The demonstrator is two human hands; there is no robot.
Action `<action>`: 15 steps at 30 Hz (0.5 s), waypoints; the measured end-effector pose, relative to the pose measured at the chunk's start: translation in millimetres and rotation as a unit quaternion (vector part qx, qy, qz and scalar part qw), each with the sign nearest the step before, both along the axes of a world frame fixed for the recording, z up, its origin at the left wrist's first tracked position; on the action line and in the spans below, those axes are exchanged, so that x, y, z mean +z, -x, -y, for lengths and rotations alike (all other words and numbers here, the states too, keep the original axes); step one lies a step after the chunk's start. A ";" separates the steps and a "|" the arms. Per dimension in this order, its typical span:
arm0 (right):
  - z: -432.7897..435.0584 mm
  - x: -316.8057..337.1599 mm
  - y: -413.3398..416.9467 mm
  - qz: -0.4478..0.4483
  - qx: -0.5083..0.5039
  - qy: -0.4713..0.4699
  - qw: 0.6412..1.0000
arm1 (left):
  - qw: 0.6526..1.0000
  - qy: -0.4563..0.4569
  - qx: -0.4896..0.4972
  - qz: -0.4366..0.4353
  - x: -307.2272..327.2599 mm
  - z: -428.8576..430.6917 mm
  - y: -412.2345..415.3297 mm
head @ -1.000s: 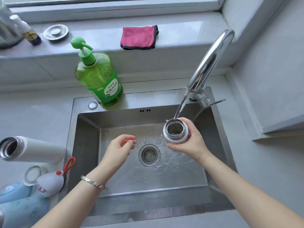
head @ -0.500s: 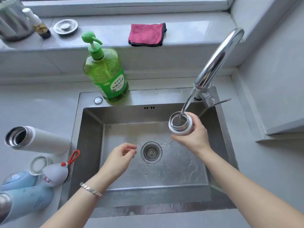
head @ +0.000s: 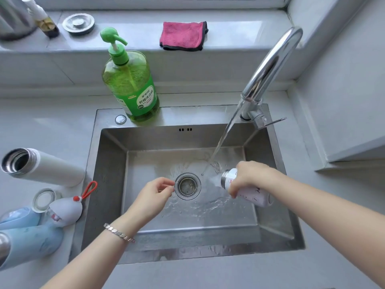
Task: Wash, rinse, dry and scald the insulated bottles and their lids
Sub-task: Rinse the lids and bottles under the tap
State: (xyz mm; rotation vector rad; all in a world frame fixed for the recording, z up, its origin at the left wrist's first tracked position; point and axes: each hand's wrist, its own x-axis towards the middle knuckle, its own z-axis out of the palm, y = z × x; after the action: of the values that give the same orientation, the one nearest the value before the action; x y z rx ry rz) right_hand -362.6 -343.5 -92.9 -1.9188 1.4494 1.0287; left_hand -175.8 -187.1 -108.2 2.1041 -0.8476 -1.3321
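Right of centre, over the sink (head: 109, 174), a bottle (head: 253, 193) is held tipped toward the drain (head: 187, 185) by the right grip (head: 250, 176), curled round it. Nothing is held by the loosely curled left grip (head: 152, 195).

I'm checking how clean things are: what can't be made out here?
Head view:
Bottle in the right hand: mouth turned aside, inside unseen; fingers cover its print.
Blue bottles: cut off by the left edge.
Soap label: too small to read.
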 end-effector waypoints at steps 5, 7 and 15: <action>3.9 14.1 19.5 -0.119 0.071 -0.023 0.990 | 1.000 -0.009 -0.018 0.003 -1.0 4.4 4.0; 3.0 15.3 31.3 -0.143 0.074 -0.002 0.987 | 1.000 -0.011 -0.022 0.000 -1.0 4.8 5.1; -12.3 -25.3 24.2 0.285 -0.158 0.092 0.941 | 1.000 -0.013 -0.009 0.008 3.4 -1.0 -2.7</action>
State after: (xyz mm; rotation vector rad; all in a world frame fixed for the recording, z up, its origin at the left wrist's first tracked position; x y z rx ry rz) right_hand -386.8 -331.2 -118.3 -1.8123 1.4638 0.1667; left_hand -173.0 -186.1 -104.8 2.1330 -0.8628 -1.3447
